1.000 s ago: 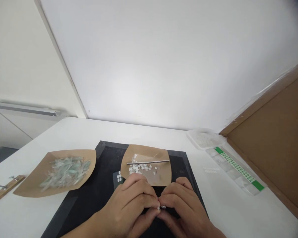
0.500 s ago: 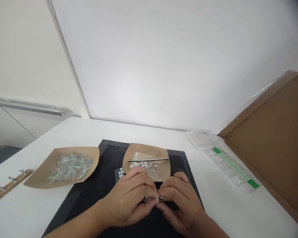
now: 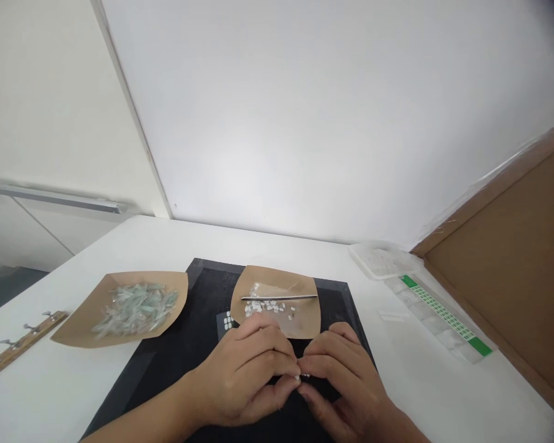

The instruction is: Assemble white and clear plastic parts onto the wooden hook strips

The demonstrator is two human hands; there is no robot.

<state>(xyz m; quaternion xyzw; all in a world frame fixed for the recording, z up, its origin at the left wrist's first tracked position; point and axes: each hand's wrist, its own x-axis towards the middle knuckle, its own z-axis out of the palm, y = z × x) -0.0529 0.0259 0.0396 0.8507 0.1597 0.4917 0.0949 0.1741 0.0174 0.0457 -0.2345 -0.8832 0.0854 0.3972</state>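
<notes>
White wall (image 3: 281,123) rises behind a white bench (image 3: 443,400), with a brown panel (image 3: 508,271) leaning in at the far right. On the bench lies a black rectangular mat (image 3: 166,363), and both hands meet over its near part.

The left hand (image 3: 253,372) is curled, its thumb and index fingertip closed together on a tiny white piece (image 3: 298,378). The right hand (image 3: 346,381) faces it with bent fingers, index fingertip and thumb close together beside the same piece; whether it grips anything I cannot tell. Some small shiny bits (image 3: 306,375) show just by its index finger, too small to make out.

Just beyond the hands, a shallow brown paper tray (image 3: 305,326) rests on the mat, holding small white oval pieces (image 3: 255,305) and a slim dark rod with a pale edge (image 3: 281,298). Left of it, partly behind the left hand, is a dark card with white oval spots (image 3: 227,320).

A 2nd brown paper tray (image 3: 69,329), heaped with pale green and transparent slivers (image 3: 141,306), sits to the left, near a wooden strip with metal posts (image 3: 21,346). To the right are a translucent shallow plastic tray (image 3: 373,271) and a transparent box with a green-and-white strip (image 3: 443,317).
</notes>
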